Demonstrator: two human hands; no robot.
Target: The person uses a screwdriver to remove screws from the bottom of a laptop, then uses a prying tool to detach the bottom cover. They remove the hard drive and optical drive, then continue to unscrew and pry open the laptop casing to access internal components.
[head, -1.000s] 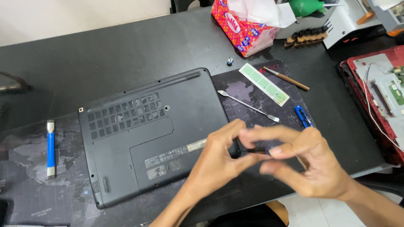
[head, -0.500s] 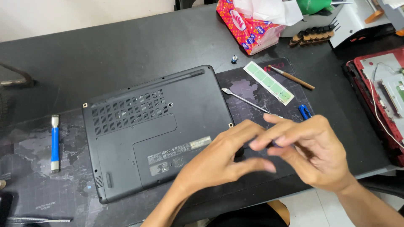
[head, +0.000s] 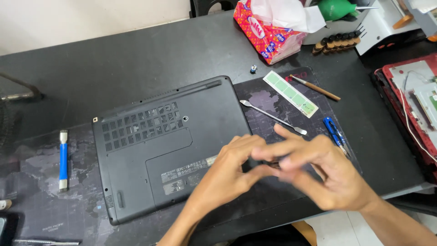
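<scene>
Laptop (head: 168, 146) lies base-up on black mat (head: 41, 200), w/ both hands just past its right edge. Left hand (head: 227, 175) & right hand (head: 327, 175) pinch smth small, dark, blurred betw. fingertips. Risk: it slips, gets lost nr metal spudger (head: 273, 117).

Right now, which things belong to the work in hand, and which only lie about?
In use: left hand, right hand, laptop lying bottom side up.

Lying about: metal spudger, blue tweezers, blue-handled tool, green strip, brush, tissue pack.
</scene>
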